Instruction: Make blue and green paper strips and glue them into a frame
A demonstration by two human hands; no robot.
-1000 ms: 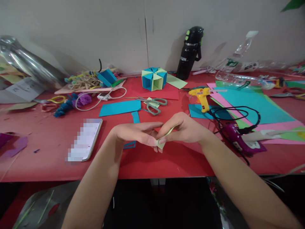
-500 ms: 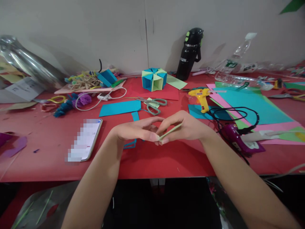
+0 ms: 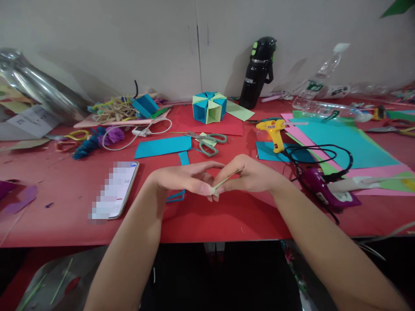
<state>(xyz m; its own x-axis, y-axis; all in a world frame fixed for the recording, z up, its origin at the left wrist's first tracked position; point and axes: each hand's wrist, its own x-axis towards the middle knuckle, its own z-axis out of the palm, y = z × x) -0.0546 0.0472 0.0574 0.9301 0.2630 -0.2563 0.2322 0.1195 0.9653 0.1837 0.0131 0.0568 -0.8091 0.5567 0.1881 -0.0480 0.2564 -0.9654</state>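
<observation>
Between my two hands is a small piece of pale green paper (image 3: 228,177), seen nearly edge-on. My left hand (image 3: 186,179) pinches its near end with the thumb. My right hand (image 3: 251,175) is closed on it too, the paper running between thumb and forefinger. Both hands hover over the red table (image 3: 207,224), fingertips meeting. Past them lie grey-handled scissors (image 3: 210,138) and a blue paper strip (image 3: 164,147). A blue-and-green folded paper ring of boxes (image 3: 209,107) stands farther back. Blue paper scraps (image 3: 177,197) are partly hidden by my left hand.
To the left lies a phone (image 3: 118,190). A yellow glue gun (image 3: 272,133), a purple glue gun (image 3: 324,190) with a looped cord, and stacked coloured sheets (image 3: 356,147) occupy the right. A black bottle (image 3: 258,73) leans against the wall.
The pale green paper has tilted and now shows as a thinner, bent edge. My fingers have shifted slightly left; things on the table stay put.
</observation>
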